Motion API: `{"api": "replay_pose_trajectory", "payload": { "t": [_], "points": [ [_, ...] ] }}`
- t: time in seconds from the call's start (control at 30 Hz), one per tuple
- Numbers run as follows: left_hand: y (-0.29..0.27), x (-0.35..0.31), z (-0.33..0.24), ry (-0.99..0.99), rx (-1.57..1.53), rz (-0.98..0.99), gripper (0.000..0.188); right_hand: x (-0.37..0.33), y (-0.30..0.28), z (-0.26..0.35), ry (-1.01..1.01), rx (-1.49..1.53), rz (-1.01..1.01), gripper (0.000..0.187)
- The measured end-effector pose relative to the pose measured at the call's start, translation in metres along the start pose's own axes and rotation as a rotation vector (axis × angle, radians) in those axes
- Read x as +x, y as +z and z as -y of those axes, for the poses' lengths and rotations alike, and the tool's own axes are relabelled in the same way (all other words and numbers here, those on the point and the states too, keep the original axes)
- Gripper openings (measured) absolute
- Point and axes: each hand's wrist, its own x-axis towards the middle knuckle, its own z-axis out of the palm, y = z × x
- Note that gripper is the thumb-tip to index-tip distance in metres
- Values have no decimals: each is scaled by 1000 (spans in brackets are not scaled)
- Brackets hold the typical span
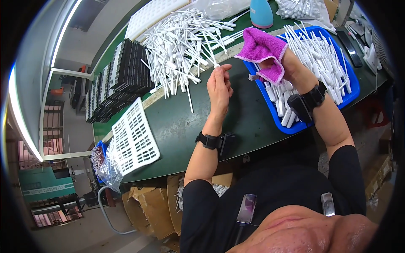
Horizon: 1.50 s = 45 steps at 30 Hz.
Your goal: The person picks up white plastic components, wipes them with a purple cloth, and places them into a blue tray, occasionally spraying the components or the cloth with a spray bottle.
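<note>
Two hands working: left hand (218, 89) pinches white stick (217, 65); right hand (292, 68) in purple cloth (261, 43), grip hidden, can't tell. I'd wipe lightly; support the stem.

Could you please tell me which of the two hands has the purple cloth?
The right hand, over the blue tray, has the purple cloth; the left hand has none and appears to pinch slim white plastic.

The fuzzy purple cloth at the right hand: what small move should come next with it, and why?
Probably bring the fuzzy purple cloth over to the slim white plastic sticks at the left hand for a wipe. The left fingertips already pinch them, while the cloth, draped over the fingers of the right hand, is apart from them.
</note>
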Motion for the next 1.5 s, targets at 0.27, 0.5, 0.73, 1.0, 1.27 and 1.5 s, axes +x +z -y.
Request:
{"api": "replay_pose_trajectory", "payload": {
  "t": [0.27, 0.5, 0.73, 1.0, 1.27, 1.5],
  "points": [
    [-10, 4, 6, -109, -79, 31, 37, 4, -14, 4, 76, 11, 119, 37],
    [-8, 5, 2, -110, -153, 25, 39, 5, -10, 8, 63, 9, 163, 38],
    [11, -1, -8, -48, -75, 61, 42, 3, 7, 13, -7, 219, 94, 34],
    [65, -30, -1, -119, 235, 522, 42, 8, -17, 3, 22, 95, 222, 33],
    [69, -48, -10, -427, -153, 490, 43, -3, -10, 12, 158, 493, 428, 28],
    [29, -26, -33, 205, 488, 320, 35, -8, 13, 10, -239, -507, 174, 12]
  ]
}}
